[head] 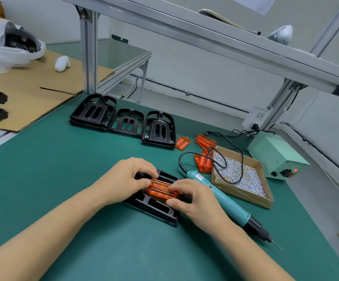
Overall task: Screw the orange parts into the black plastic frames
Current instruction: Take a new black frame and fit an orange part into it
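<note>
Both hands low and close: left hand [127, 180] and right hand [191, 196] pinching one orange part [161, 189] from either end, fingers curled over it. Sitting on black frame [154, 207] under both hands, likely to line up holes. Screwdriver [225, 201] waiting beside right hand, screws box [243, 196] just past it.

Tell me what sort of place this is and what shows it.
Most likely a small factory assembly bench. An electric screwdriver lies on a green work mat, a cardboard tray of screws sits beside it, and black frames wait in a row under an aluminium bench frame.
</note>
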